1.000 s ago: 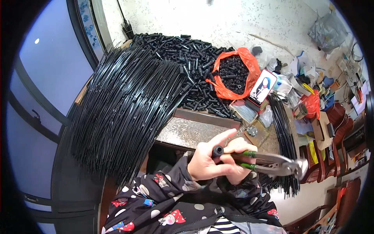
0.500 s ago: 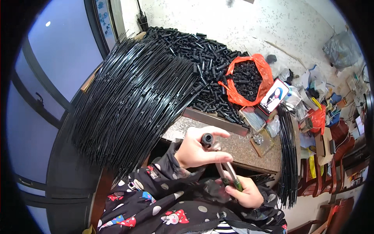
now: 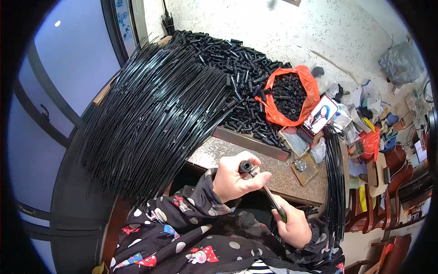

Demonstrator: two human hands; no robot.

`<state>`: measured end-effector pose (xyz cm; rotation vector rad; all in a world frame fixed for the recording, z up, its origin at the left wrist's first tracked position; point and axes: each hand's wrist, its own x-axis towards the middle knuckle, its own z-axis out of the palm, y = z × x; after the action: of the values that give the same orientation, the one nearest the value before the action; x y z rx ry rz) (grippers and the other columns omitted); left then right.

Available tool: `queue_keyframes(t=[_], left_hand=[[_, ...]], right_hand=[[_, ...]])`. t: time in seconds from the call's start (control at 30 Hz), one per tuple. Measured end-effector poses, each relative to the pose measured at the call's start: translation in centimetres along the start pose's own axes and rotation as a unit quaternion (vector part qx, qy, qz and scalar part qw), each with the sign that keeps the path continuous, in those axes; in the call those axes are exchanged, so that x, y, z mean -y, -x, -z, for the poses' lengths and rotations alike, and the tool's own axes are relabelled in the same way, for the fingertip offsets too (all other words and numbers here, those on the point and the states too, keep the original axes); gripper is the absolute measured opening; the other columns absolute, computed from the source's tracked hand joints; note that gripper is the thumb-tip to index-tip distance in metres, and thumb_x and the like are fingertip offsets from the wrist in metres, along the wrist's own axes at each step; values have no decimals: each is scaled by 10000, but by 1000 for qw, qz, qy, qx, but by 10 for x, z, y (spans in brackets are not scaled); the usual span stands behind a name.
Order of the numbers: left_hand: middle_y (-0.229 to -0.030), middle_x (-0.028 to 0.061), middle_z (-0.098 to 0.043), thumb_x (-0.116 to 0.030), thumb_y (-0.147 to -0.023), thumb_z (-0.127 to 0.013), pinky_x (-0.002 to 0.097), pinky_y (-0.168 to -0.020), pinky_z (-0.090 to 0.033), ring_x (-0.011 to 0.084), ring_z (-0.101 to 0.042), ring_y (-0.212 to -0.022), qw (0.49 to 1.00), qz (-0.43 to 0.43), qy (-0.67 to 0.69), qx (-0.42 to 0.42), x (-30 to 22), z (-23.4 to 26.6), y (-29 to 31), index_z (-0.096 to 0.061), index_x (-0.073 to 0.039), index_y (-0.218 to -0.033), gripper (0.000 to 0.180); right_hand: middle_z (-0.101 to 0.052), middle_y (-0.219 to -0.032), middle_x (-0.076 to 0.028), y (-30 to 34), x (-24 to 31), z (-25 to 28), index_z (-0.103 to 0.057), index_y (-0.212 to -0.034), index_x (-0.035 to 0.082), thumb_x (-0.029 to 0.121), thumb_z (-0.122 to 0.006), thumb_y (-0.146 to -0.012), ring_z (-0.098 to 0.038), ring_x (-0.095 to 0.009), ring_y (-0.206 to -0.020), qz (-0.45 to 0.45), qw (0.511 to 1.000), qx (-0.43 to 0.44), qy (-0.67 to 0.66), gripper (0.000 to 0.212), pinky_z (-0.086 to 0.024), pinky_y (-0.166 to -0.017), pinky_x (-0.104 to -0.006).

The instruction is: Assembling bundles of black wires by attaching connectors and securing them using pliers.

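Gripping a black tube (image 3: 245, 167) in my left hand (image 3: 228, 180), by the front edge of the table (image 3: 296, 187), I keep my right hand (image 3: 294, 227) closed round green-handled pliers (image 3: 272, 199) reaching it. Toward the back edge, an open red bag (image 3: 312, 86) holds small black parts (image 3: 288, 98); a shallow box (image 3: 294, 139) sits nearby. Black rods (image 3: 155, 123) cover the left edge; a speckled wall (image 3: 255, 27) rises behind.
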<state>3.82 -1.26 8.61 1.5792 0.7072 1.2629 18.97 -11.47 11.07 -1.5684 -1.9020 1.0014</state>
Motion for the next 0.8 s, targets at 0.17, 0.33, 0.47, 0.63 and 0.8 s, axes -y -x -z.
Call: queue_keyframes(t=[0.17,0.33,0.47,0.63,0.8], left_hand=[[-505,-37,-431,-75,-573,-642,150,-400,-279,11,-358,-435,999,-23,42,14,-13,2,-1,-518,-1,-741,222],[-500,-54,-394,-118,-549,-665,142,-394,-222,3,-315,-434,991,-45,122,-5,-13,4,2,-481,51,-823,371],[-535,-45,-408,-112,-576,-627,146,-411,-224,6,-319,-457,984,2,154,-89,-20,-5,10,-490,39,-797,302],[-567,-33,-438,-72,-610,-587,146,-418,-234,7,-334,-464,986,5,155,-64,-25,-6,10,-505,27,-758,196],[-548,-43,-418,-26,-617,-587,146,-412,-229,5,-319,-455,975,19,222,8,-28,6,3,-450,44,-917,338]], right_hand=[[-516,-818,-117,-2,-8,-14,-352,-1099,19,13,-416,-734,-500,-92,-765,24,986,8,-167,370,-394,-673,-222],[-511,-799,-127,-8,-5,-27,-372,-1096,44,-43,-483,-658,-528,-214,-671,58,992,-87,-65,461,-400,-615,-217],[-508,-776,-149,-10,6,-36,-363,-1105,50,-50,-495,-638,-532,-252,-675,105,986,-126,-16,495,-409,-597,-254],[-493,-931,-173,-5,6,-42,-353,-1111,53,-45,-491,-652,-519,-260,-820,50,990,-97,-85,489,-409,-667,-252],[-479,-783,-106,-15,8,-14,-381,-1082,34,-5,-473,-685,-473,-154,-687,42,995,-1,-94,409,-385,-594,-231]])
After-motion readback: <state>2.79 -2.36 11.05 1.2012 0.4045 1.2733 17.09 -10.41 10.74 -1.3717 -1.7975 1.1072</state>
